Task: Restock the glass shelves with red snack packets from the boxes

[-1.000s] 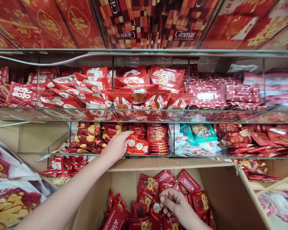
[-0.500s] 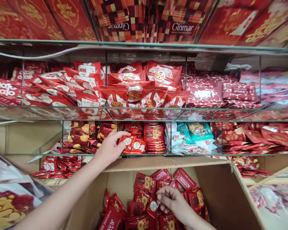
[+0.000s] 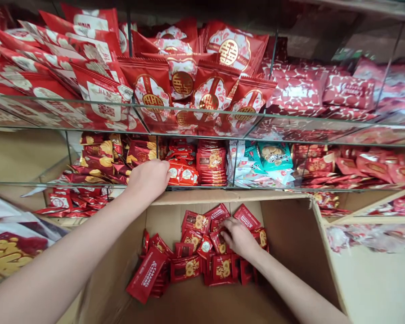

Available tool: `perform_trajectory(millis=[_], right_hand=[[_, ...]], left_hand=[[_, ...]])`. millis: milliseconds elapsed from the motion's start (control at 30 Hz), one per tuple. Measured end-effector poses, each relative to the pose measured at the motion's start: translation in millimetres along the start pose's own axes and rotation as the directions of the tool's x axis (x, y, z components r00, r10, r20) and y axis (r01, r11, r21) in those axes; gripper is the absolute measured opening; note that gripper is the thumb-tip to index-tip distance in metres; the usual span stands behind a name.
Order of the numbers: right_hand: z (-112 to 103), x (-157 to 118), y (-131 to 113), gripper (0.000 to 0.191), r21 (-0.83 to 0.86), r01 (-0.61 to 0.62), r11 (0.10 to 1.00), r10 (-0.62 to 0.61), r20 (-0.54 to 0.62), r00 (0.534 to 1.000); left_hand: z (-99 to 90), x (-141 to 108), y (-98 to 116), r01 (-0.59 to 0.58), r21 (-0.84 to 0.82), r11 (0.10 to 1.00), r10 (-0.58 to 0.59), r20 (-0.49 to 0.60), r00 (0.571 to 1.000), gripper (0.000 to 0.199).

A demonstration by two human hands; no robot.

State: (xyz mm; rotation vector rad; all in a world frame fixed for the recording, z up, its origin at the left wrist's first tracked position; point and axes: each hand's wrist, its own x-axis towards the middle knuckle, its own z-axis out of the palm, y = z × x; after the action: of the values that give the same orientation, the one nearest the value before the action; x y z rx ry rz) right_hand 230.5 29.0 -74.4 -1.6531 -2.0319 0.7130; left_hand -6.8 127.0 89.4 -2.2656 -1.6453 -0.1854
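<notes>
My left hand (image 3: 149, 181) is closed at the lower shelf's front edge, beside bright red packets (image 3: 184, 174); its fingertips are hidden, and so is anything in them. Inside the cardboard box (image 3: 293, 252), my right hand (image 3: 238, 235) curls its fingers round the edge of a dark red cookie packet (image 3: 219, 243). A small packet with a round white label (image 3: 205, 245) lies just left of it. More caramel and almond packets (image 3: 146, 274) are heaped in the box.
Glass dividers split the lower shelf, which holds a stack of dark red packets (image 3: 211, 162) and teal packets (image 3: 275, 155). Larger red bags (image 3: 151, 92) fill the shelf above. A glass ledge (image 3: 202, 112) runs along its front. A printed bag (image 3: 13, 243) stands at the left.
The view has tilted down and closer, showing more of the box. My left hand has turned from spread fingers to closed. My right hand has shifted from the round-label packet to the one beside it.
</notes>
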Motion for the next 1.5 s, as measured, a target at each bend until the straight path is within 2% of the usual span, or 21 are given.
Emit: perform_trajectory(millis=[133, 267, 333, 433, 533, 667, 733, 800, 867, 933, 1000, 1067, 1100, 1167, 1300, 1367, 1500], right_hand=[[13.4, -2.9, -19.8, 0.029, -0.266, 0.175, 0.948, -0.150, 0.114, 0.982], [35.8, 6.9, -39.9, 0.029, -0.443, 0.253, 0.860, -0.169, 0.221, 0.960], [42.9, 13.5, -46.5, 0.026, -0.504, 0.256, 0.825, -0.147, 0.245, 0.958], [45.0, 18.7, -50.5, 0.022, -0.558, 0.257, 0.789, -0.128, 0.259, 0.957], [42.0, 16.5, -47.5, 0.023, -0.566, 0.305, 0.766, -0.161, 0.290, 0.943], [37.4, 7.7, -45.4, 0.021, -0.535, 0.437, 0.724, -0.297, 0.330, 0.896], [30.1, 1.7, -53.8, 0.020, -0.499, 0.492, 0.713, -0.381, 0.313, 0.870], [13.8, -5.1, -71.9, 0.015, -0.437, 0.534, 0.723, -0.447, 0.293, 0.845], [-13.8, -10.8, -97.9, 0.009, -0.351, 0.562, 0.749, -0.497, 0.263, 0.827], [-49.8, -10.9, -126.1, 0.012, -0.231, 0.591, 0.772, -0.564, 0.178, 0.806], [-86.4, -0.2, -149.0, 0.016, -0.189, 0.584, 0.789, -0.577, 0.095, 0.811], [-114.5, 23.6, -161.4, 0.026, -0.293, 0.570, 0.768, -0.601, -0.020, 0.799], [-123.3, 39.5, -163.3, 0.029, -0.367, 0.546, 0.753, -0.595, -0.026, 0.804], [-130.0, 74.4, -160.9, 0.031, -0.468, 0.534, 0.704, -0.593, 0.027, 0.805], [-115.8, 128.5, -151.5, 0.030, -0.486, 0.604, 0.632, -0.578, 0.223, 0.785], [-106.9, 140.3, -152.5, 0.030, -0.459, 0.630, 0.626, -0.582, 0.263, 0.770], [-96.5, 144.3, -160.6, 0.029, -0.452, 0.611, 0.650, -0.591, 0.206, 0.780]], left_hand=[[-15.0, -13.7, 17.5, -0.082, -0.007, 0.997, 0.080, -0.128, 0.988, 0.029], [-23.2, -37.5, 32.2, -0.219, -0.084, 0.972, 0.194, -0.235, 0.952, 0.031], [-18.5, -45.9, 29.0, -0.289, -0.126, 0.949, 0.248, -0.269, 0.931, 0.028], [-7.6, -49.3, 13.6, -0.339, -0.166, 0.926, 0.276, -0.312, 0.909, 0.027], [-2.7, -47.1, -0.6, -0.356, -0.187, 0.916, 0.299, -0.275, 0.914, 0.034], [-6.0, -45.3, -4.0, -0.299, -0.238, 0.924, 0.272, -0.137, 0.952, 0.041], [-7.3, -46.3, -2.2, -0.244, -0.270, 0.931, 0.228, -0.092, 0.969, 0.044], [-7.0, -48.4, -0.6, -0.195, -0.310, 0.931, 0.185, -0.062, 0.981, 0.045], [-6.1, -50.9, 0.1, -0.159, -0.350, 0.923, 0.152, -0.047, 0.987, 0.046], [-5.6, -52.9, 0.2, -0.140, -0.379, 0.915, 0.132, -0.048, 0.990, 0.046], [-6.2, -54.1, 0.3, -0.136, -0.395, 0.909, 0.134, -0.033, 0.990, 0.045], [-7.1, -54.5, 0.5, -0.124, -0.384, 0.915, 0.130, -0.008, 0.991, 0.046], [-7.6, -54.6, 0.7, -0.114, -0.370, 0.922, 0.123, 0.002, 0.992, 0.046], [-8.1, -54.8, 1.1, -0.094, -0.337, 0.937, 0.103, 0.009, 0.995, 0.047], [-8.0, -56.0, 1.2, -0.080, -0.329, 0.941, 0.081, -0.011, 0.997, 0.044], [-7.4, -56.5, 1.0, -0.083, -0.345, 0.935, 0.084, -0.014, 0.996, 0.043], [-5.5, -55.8, 1.2, -0.047, -0.338, 0.940, 0.057, 0.021, 0.998, 0.044]])
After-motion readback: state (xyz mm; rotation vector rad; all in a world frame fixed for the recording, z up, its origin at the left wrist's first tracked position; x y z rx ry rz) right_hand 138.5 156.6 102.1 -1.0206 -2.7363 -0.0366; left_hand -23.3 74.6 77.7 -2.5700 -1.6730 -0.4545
